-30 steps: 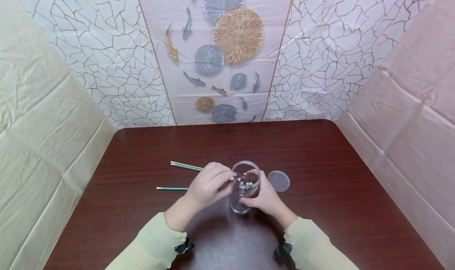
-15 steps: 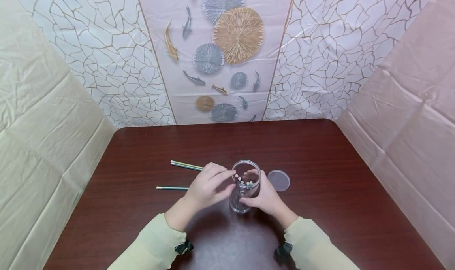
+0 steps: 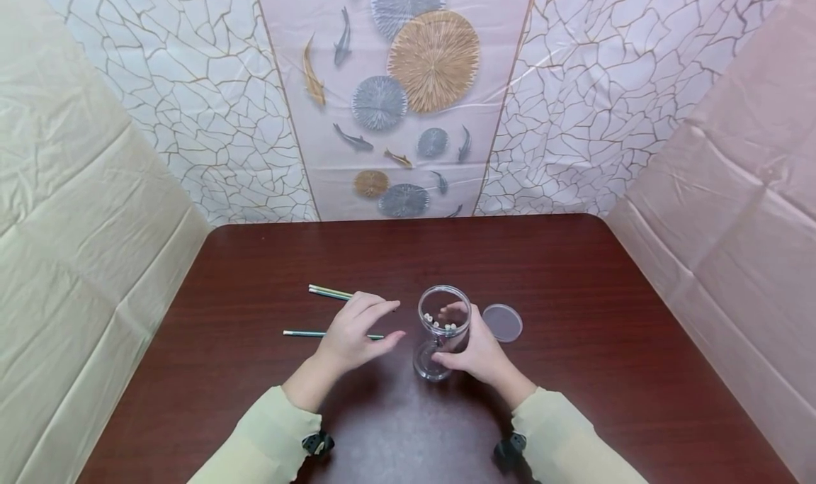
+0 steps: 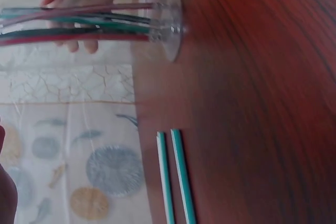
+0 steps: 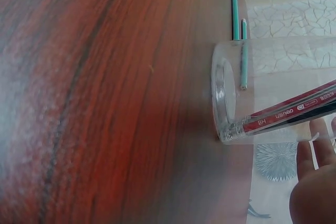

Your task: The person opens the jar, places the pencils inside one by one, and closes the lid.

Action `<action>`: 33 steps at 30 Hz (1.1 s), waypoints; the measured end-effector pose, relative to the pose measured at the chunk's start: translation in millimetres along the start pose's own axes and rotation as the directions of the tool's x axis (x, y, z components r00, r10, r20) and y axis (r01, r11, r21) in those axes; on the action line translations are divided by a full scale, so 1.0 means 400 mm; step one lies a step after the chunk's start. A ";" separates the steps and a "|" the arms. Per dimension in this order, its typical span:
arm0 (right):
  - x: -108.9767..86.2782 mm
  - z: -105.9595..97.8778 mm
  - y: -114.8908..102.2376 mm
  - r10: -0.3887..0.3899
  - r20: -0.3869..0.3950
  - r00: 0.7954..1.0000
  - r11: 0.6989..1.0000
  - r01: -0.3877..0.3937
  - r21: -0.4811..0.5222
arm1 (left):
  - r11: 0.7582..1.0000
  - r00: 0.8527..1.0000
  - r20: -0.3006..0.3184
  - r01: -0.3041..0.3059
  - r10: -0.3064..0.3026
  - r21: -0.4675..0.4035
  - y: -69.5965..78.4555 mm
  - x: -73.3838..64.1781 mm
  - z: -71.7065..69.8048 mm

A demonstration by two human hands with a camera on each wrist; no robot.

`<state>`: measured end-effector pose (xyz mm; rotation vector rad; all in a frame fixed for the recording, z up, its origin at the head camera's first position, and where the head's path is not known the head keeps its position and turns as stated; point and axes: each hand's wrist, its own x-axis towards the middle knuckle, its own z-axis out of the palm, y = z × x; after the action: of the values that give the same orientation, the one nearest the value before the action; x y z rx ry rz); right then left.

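My right hand grips a clear jar that stands upright on the table. Several pencils are inside it, their pale ends showing near the rim; red-barrelled pencils lean in the right wrist view. Just left of the jar, my left hand is spread, thumb and fingers apart, holding nothing. A green pencil lies on the table, partly hidden below that hand. Beyond it, two pencils lie side by side, their near ends hidden by the hand.
A round clear lid lies flat to the right of the jar. The dark red-brown table ends at a patterned cloth backdrop, with plain cloth panels at both sides.
My left hand has let go of a pencil at the jar's rim, and the pencil has dropped inside. That hand has then drawn back left. The right hand keeps its hold.
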<state>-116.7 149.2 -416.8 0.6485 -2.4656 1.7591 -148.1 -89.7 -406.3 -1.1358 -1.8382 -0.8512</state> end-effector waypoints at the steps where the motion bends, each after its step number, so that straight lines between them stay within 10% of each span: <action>1: 0.000 0.001 0.001 0.000 -0.002 1.000 1.000 0.000 -0.004 | 1.000 1.000 0.004 0.011 -0.011 0.000 -0.004 -0.006 -0.002; 10: 0.000 0.000 0.003 0.000 0.007 1.000 1.000 0.000 -0.006 | 0.992 0.984 0.122 0.126 -0.128 0.024 -0.038 -0.054 -0.023; 21: -0.001 0.001 0.000 -0.002 0.008 1.000 1.000 0.002 -0.005 | 0.918 0.841 0.370 0.375 -0.395 0.127 -0.087 -0.131 -0.048; 33: 0.000 0.000 0.003 -0.010 0.006 1.000 1.000 0.011 -0.016 | 0.888 0.799 0.389 0.428 -0.459 0.168 -0.127 -0.190 -0.051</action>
<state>-117.1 149.5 -417.9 0.6648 -2.4723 1.7349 -168.0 -155.0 -470.7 -0.8949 -2.5449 -0.8286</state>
